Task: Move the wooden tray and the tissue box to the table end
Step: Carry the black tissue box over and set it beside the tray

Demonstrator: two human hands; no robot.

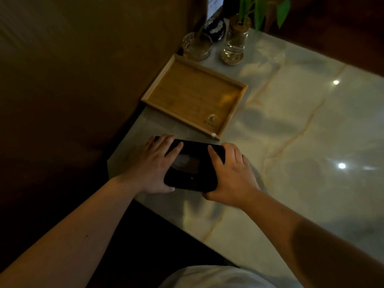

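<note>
Marble table [301,125] across the right of frame. Wooden tray [193,94] upper centre, against the wall. Black tissue box [192,175] lower centre, clamped between left hand [149,167] and right hand [230,177]. Best kept level, slid just beside tray, clear of glass vases [233,44].

Well beyond the hands, two glass jars [197,46] [234,41] stand side by side on the marble counter [311,125]. The right jar holds a green plant [264,9].
</note>
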